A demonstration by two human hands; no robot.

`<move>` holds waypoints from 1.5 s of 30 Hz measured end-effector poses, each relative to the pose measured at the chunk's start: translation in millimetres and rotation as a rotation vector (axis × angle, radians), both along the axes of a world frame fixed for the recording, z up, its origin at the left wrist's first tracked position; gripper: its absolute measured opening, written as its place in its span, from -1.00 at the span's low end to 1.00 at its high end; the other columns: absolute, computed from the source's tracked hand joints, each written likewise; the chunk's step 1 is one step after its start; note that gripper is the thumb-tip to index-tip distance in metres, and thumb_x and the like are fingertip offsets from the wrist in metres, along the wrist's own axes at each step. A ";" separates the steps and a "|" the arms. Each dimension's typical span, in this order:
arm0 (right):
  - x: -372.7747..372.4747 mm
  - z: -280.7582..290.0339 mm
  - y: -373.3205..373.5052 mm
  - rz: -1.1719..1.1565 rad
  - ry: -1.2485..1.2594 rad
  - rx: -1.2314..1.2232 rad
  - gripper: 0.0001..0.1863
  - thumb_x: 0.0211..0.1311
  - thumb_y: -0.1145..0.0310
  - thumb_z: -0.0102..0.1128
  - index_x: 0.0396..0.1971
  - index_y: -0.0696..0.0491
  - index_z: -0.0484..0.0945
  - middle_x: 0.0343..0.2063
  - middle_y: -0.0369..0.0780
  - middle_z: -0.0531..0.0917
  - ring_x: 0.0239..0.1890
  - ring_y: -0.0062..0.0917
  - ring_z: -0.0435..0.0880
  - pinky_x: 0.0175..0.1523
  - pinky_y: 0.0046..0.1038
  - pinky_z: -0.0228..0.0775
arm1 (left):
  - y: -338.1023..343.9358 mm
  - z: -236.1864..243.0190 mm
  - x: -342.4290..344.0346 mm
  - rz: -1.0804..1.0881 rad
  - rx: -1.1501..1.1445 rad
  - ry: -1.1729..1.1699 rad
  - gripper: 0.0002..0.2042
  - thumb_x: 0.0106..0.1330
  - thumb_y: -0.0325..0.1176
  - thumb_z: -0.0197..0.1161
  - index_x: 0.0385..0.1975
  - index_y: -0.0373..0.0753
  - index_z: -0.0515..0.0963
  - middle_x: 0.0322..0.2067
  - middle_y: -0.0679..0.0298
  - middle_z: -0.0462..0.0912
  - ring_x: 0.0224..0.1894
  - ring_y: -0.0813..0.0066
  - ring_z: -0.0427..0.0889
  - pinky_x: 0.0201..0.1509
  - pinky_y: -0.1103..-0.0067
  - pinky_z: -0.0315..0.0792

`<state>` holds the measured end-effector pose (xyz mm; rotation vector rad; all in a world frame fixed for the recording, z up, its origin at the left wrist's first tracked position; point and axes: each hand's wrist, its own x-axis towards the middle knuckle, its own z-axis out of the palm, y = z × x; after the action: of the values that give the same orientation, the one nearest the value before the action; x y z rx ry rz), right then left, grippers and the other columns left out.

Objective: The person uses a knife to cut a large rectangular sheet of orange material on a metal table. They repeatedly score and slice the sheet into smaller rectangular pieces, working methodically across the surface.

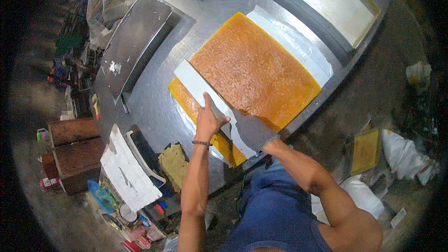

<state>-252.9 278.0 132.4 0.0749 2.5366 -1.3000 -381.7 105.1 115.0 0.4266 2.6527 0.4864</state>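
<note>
A thick amber slab [261, 65] with a glossy, rough top lies at an angle on a metal table. Across its near-left part rests a pale grey flat strip [192, 78], with a narrow band of the slab [184, 98] showing beyond it. My bare left hand [211, 120] presses on the strip, fingers spread and thumb out to the right. My right hand [254, 132], in a dark grey glove, is closed at the strip's right edge, over the slab. Whatever it holds is hidden beneath the glove. White sheeting [298, 44] shows under the slab's far edge.
The metal table [151, 81] carries a dark metal tray [135, 42] at left and a shallow frame with a pale base [326, 4] at far right. A folded olive cloth [173, 165] and a white board [128, 170] lie near left. A brush [96, 107] sits at the left edge.
</note>
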 end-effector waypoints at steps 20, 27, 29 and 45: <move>61.0 9.3 6.0 -0.089 0.142 -0.057 -0.50 0.34 0.48 -0.03 0.26 0.17 0.20 -0.18 0.23 0.60 -0.19 0.17 0.63 -0.10 0.07 0.47 | 3.2 3.8 -0.5 -0.045 -0.092 0.055 0.23 -0.07 -0.20 0.64 0.49 -0.43 -0.18 0.09 -0.35 0.53 0.12 -0.15 0.60 0.18 0.30 0.50; 67.7 19.0 11.1 -0.139 0.106 -0.177 -0.52 0.30 0.51 -0.04 0.23 0.16 0.21 -0.20 0.21 0.59 -0.13 0.15 0.63 -0.06 0.07 0.46 | -0.9 1.2 -4.6 -0.045 0.010 0.010 0.26 -0.12 -0.16 0.68 0.48 -0.45 -0.15 -0.27 -0.36 0.56 -0.17 -0.24 0.63 -0.06 0.24 0.54; 77.4 31.9 17.0 -0.106 -0.086 -0.153 -0.52 0.31 0.50 -0.05 0.23 0.16 0.21 -0.21 0.21 0.59 -0.14 0.16 0.62 -0.07 0.07 0.46 | -2.1 -1.8 -4.4 -0.048 0.000 0.035 0.26 -0.12 -0.16 0.68 0.47 -0.46 -0.15 -0.31 -0.33 0.57 -0.21 -0.21 0.65 -0.10 0.26 0.55; 110.0 52.3 30.8 -0.073 -0.290 -0.141 -0.52 0.40 0.40 -0.10 0.29 0.09 0.18 -0.26 0.21 0.62 -0.21 0.18 0.64 -0.10 0.10 0.47 | 7.4 14.7 -1.0 -0.081 -0.031 0.025 0.20 -0.04 -0.17 0.63 0.46 -0.52 -0.12 -0.03 -0.33 0.61 0.03 -0.12 0.65 0.12 0.29 0.52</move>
<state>-142.9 308.8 184.7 0.3054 2.2119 -1.3802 -382.7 112.5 129.7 0.5314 2.6509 0.4171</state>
